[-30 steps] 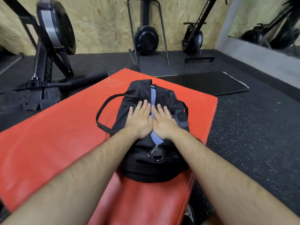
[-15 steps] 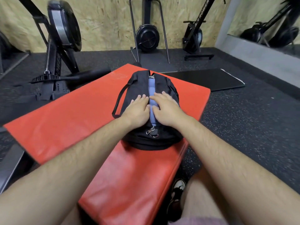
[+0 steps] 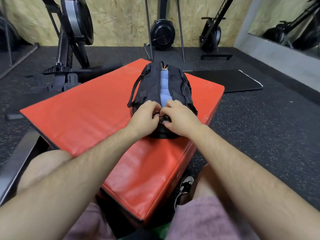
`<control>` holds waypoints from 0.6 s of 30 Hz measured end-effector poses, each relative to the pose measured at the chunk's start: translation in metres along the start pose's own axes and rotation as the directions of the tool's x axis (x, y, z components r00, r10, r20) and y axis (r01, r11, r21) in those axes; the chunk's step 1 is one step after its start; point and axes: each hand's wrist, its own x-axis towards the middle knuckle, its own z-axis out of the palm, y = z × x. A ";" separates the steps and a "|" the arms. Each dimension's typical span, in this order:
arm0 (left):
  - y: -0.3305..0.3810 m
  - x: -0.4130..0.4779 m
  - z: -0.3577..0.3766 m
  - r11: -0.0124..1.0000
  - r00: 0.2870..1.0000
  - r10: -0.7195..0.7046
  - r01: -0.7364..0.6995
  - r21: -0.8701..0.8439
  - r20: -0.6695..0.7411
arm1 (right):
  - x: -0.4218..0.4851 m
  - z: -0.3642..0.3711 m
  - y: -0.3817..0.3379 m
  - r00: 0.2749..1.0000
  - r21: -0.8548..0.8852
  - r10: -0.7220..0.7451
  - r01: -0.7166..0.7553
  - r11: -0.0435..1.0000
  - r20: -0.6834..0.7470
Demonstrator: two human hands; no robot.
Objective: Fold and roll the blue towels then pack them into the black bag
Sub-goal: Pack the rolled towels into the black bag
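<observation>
Both hands are working at the near end of the black bag [image 3: 150, 87]: the left hand [image 3: 145, 116] is curling its fingers in tight and gripping the bag's fabric right beside the zip, while the right hand [image 3: 181, 118] is pinching in with thumb and forefinger at the small zipper pull [image 3: 164, 118], which is peeking out between the two; how firmly it has the pull I cannot tell. The bag is lying lengthwise on the red padded surface [image 3: 86, 115], its zip gaping along the top, and the blue towels [image 3: 165, 87] are sitting inside, showing through that gap. A carry strap [image 3: 135, 89] is looping off the bag's left side. Beyond it, rowing machines [image 3: 74, 32] are standing against the chipboard wall, and a black floor mat [image 3: 225, 80] is lying to the right on the rubber floor. Both bare forearms are reaching forward and converging, knuckles up, wrists nearly meeting over the bag's end. Knees in pink shorts [image 3: 199, 220] are flanking the surface's near corner.
</observation>
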 end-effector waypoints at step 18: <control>0.025 -0.001 -0.008 0.981 0.985 -0.162 0.155 -0.114 -0.058 | 0.008 -0.033 -0.018 0.919 0.410 0.365 -0.279 0.868 -0.147</control>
